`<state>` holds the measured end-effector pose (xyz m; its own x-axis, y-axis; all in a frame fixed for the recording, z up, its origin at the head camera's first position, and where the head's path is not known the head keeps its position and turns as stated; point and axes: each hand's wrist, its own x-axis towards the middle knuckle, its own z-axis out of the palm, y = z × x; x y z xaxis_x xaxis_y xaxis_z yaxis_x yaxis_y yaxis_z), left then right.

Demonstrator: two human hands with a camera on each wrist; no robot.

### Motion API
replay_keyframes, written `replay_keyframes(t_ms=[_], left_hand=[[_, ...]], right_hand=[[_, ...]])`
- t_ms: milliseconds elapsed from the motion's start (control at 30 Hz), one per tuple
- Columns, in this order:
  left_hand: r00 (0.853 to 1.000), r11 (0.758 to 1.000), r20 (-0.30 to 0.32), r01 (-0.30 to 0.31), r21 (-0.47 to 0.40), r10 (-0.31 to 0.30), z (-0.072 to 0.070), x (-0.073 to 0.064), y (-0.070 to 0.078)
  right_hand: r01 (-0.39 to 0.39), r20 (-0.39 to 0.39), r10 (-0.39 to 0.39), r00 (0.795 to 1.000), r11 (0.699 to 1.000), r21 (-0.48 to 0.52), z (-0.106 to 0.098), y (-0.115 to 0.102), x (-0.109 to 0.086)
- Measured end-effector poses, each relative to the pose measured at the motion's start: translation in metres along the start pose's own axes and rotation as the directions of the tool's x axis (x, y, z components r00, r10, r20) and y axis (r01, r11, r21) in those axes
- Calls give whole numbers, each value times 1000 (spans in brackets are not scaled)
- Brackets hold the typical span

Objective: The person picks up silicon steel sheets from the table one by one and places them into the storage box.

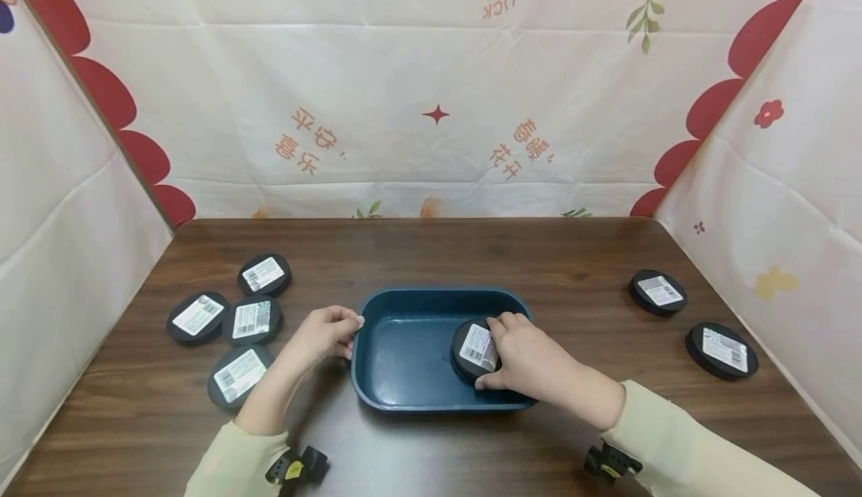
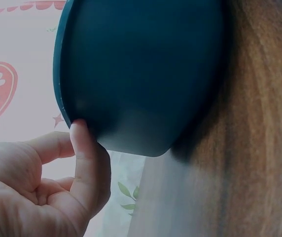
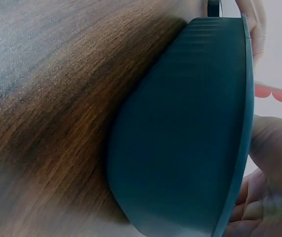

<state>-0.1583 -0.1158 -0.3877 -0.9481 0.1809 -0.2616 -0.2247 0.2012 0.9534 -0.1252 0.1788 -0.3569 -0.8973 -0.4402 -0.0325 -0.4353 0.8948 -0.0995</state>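
The right hand (image 1: 535,356) grips a black disc (image 1: 477,346) inside the right side of the blue tray (image 1: 404,355); the left hand (image 1: 323,334) pinches its left rim. A loose pinch could let the tray slide; an uneven grip could tip the disc.
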Motion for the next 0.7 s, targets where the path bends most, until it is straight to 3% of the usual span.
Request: replay_keyframes(t_ms=[500,700], left_hand=[[1000,1000,-2,15,-5,-15,0,-1,0],[1000,1000,-11,6,1,-6,1,-1,0]], right_hand=[[87,-103,-103,989,986,-144,7,5,-7],[104,-120,-123,985,983,-154,7,7,-10]])
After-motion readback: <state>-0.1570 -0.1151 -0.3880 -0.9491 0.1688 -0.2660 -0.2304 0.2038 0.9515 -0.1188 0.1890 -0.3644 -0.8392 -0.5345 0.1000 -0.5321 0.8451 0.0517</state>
